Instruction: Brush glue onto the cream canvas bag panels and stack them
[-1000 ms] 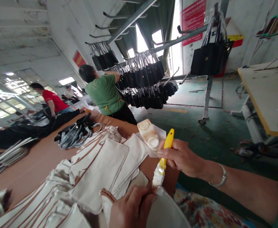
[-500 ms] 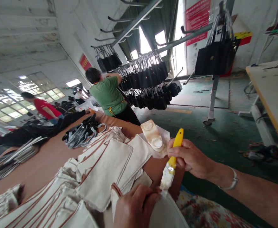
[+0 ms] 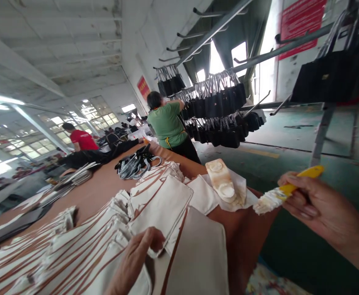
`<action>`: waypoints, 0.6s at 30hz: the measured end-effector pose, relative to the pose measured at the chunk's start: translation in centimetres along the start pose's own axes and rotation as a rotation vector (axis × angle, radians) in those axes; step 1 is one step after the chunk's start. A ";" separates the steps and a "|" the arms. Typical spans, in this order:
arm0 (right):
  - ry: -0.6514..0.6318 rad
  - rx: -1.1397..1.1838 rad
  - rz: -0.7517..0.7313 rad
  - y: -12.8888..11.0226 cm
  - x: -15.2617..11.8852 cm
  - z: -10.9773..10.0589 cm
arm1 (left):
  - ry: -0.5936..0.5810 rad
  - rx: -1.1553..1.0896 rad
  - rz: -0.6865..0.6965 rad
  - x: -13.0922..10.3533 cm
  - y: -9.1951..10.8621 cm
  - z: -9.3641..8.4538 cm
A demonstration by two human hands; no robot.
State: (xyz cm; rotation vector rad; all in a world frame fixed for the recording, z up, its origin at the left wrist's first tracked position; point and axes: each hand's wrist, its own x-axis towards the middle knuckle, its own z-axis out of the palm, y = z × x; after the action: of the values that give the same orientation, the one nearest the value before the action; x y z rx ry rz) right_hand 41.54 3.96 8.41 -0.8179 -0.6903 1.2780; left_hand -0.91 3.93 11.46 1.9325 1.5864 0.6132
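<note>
My right hand [image 3: 311, 205] grips a paintbrush [image 3: 286, 192] by its yellow handle. White paste coats the bristles, which point left past the table's edge. My left hand [image 3: 138, 256], seen from the side with its fingers stretched out and loosely bent, is over the stacked off-white fabric pieces and appears to hold nothing. Beside it, a single off-white piece [image 3: 197, 250] with a brown edge lies at the front of the table. Beyond that piece, a paste-smeared plastic container [image 3: 220, 180] rests on a white sheet [image 3: 242, 186].
Rows of brown-edged off-white pieces [image 3: 65, 246] cover the brown tabletop [image 3: 102, 196]. Black and grey straps [image 3: 138, 164] lie farther back. Someone in a green shirt [image 3: 167, 123] stands by a rack of black bags [image 3: 216, 102]; another person wears red [image 3: 85, 139].
My right hand has lifted the brush away rightward, and the brush has tipped nearly level. My left hand has let go of the piece and moved left. The view has swung left.
</note>
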 end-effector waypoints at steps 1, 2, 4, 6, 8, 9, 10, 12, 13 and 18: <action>-0.002 0.019 0.035 0.7 0.0 -0.1 | 0.048 0.057 -0.108 0.2 -2.2 0.3; -0.005 0.048 0.071 1.5 -0.1 -0.1 | 0.090 0.131 -0.188 0.5 -4.2 0.9; -0.016 0.112 0.139 2.8 -0.1 0.0 | 0.128 0.203 -0.268 0.9 -7.3 2.9; -0.030 0.148 0.186 3.7 -0.1 0.2 | 0.118 0.202 -0.292 1.4 -8.7 5.5; -0.027 0.145 0.197 4.3 -0.2 0.4 | 0.105 0.177 -0.313 2.0 -8.8 8.1; -0.021 0.137 0.199 4.5 -0.2 0.5 | 0.106 0.163 -0.322 2.3 -8.6 9.3; -0.013 0.130 0.202 4.7 -0.3 0.4 | 0.110 0.149 -0.330 2.6 -8.3 10.3; 0.000 0.118 0.218 5.0 -0.4 0.2 | 0.134 0.121 -0.350 3.3 -7.6 11.7; 0.001 0.114 0.229 5.3 -0.4 0.1 | 0.150 0.108 -0.366 3.7 -7.3 12.2; -0.010 0.112 0.210 6.8 -0.3 0.0 | 0.180 -0.020 -0.403 5.1 -5.7 13.3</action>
State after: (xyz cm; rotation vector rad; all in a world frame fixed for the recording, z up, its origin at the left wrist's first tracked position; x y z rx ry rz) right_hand 37.85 4.28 2.75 -0.8084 -0.5454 1.4969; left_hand 4.77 8.01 -2.22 1.5120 2.0019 0.6388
